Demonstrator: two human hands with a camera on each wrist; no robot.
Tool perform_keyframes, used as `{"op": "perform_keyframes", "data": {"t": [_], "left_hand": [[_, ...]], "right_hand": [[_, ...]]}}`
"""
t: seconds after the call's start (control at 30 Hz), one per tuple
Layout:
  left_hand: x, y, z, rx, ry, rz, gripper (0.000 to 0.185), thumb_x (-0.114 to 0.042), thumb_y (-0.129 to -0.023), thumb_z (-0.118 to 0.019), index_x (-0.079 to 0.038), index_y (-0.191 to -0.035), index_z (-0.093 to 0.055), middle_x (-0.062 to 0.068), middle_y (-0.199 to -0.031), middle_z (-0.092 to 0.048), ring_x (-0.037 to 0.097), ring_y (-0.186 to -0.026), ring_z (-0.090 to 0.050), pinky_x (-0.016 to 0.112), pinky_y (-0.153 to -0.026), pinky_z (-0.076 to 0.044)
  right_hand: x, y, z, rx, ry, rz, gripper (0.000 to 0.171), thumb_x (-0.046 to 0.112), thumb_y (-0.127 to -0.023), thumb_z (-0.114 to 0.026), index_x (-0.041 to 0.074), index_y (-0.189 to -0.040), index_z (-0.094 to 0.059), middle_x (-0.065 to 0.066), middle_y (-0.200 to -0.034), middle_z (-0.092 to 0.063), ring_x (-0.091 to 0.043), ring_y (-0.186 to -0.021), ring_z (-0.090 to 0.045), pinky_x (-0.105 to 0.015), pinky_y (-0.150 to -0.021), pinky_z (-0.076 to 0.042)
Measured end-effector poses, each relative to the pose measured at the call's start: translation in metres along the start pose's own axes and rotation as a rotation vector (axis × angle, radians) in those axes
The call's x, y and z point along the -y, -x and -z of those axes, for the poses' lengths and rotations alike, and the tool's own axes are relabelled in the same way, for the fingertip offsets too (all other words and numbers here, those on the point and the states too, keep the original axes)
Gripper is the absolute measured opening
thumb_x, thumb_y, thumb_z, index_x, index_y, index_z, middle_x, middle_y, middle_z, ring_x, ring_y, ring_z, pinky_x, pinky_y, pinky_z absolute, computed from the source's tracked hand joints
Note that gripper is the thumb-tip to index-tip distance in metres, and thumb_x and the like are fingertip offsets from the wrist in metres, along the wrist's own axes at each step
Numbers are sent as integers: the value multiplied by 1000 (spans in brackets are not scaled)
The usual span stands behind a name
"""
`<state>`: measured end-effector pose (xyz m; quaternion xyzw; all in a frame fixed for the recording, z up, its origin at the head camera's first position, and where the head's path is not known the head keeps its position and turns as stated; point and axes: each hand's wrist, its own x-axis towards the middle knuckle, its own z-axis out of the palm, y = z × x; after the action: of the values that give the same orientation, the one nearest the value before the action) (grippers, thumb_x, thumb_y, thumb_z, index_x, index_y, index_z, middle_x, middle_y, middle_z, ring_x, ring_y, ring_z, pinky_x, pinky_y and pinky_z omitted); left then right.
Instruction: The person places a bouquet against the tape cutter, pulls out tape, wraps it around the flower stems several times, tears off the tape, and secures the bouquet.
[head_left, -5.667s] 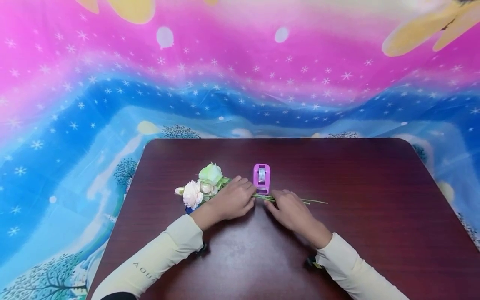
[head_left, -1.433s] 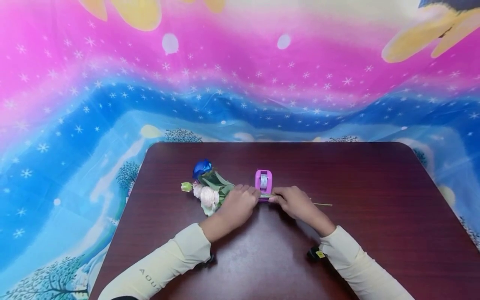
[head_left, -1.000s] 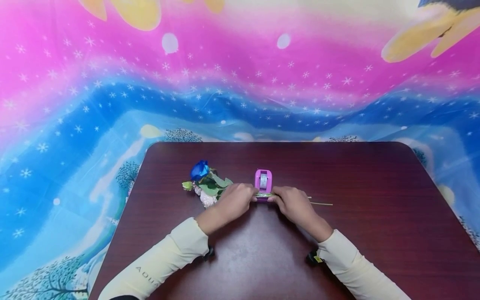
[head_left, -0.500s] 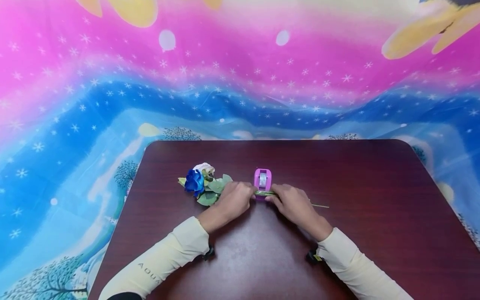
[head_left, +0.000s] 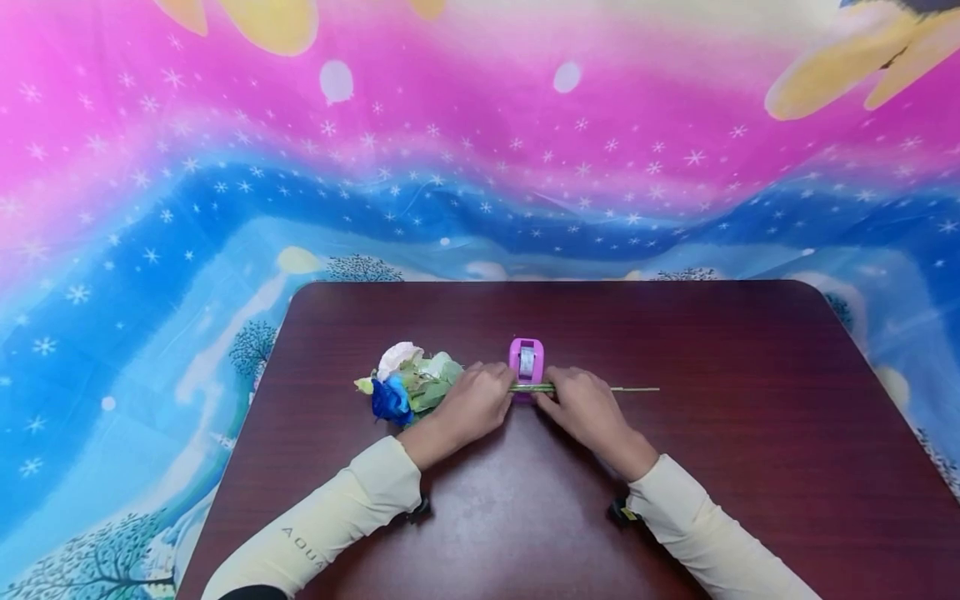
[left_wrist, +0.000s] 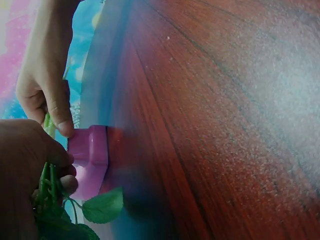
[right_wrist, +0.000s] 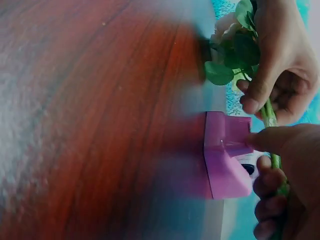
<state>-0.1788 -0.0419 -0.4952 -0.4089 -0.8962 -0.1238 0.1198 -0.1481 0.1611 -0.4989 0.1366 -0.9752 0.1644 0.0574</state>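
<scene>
L hand (head_left: 474,398) & R hand (head_left: 588,407) both pinch stems (head_left: 531,387) by tape dispenser (right_wrist: 220,160); slack grip cld prob. splay 'em.

Both forearms (head_left: 322,521), covered in cream fabric, are extended forward and angled inward, with the bare left hand (head_left: 472,402) and the bare right hand (head_left: 588,408) held near each other but apart, fingers (right_wrist: 270,181) curled.

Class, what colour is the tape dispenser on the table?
The tape dispenser is pinkish purple, seen best in the right wrist view.
</scene>
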Motion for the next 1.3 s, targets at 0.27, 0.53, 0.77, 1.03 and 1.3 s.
{"op": "perform_keyframes", "data": {"t": [0.27, 0.53, 0.77, 1.03, 1.3], "left_hand": [[-2, -6, -6, 63, -9, 54, 25, -26, -93, -75, -8, -106, -63, 2, -95, -73, 18, -84, -68, 34, -74, -49], [0, -4, -13, 38, -41, 36, 21, -26, -94, -71, -9, -103, -63, 1, -91, -73, 18, -77, -66, 33, -70, -46], [3, -1, -22, 9, -81, 48, 23, -29, -93, -72, -9, -102, -64, -1, -80, -71, 18, -68, -67, 34, -66, -47], [0, -2, -28, -55, -218, 82, 25, -34, -87, -76, -12, -85, -64, -4, -59, -60, 16, -50, -56, 33, -53, -46], [-3, -6, -34, -185, -328, 139, 24, -29, -78, -77, -17, -67, -59, -6, -50, -53, 16, -41, -50, 35, -41, -41]], "right_hand": [[2, 2, -8, -90, 60, -9, 27, 29, -89, -78, 12, -78, -61, 6, -59, -46, -14, -59, -41, -35, -62, -41], [2, 5, -16, -175, 72, 20, 32, 28, -85, -81, 12, -72, -58, 5, -58, -46, -18, -59, -41, -36, -62, -38], [3, 7, -25, -214, 70, 32, 31, 23, -83, -83, 13, -68, -57, 3, -55, -50, -21, -57, -46, -37, -61, -39], [6, 5, -25, -258, 133, 7, 31, 20, -81, -83, 13, -60, -61, -2, -52, -56, -26, -54, -54, -40, -60, -42], [7, -2, -24, -345, 282, -41, 47, 18, -75, -77, 18, -47, -38, 0, -44, -41, -23, -41, -43, -40, -42, -35]]}}
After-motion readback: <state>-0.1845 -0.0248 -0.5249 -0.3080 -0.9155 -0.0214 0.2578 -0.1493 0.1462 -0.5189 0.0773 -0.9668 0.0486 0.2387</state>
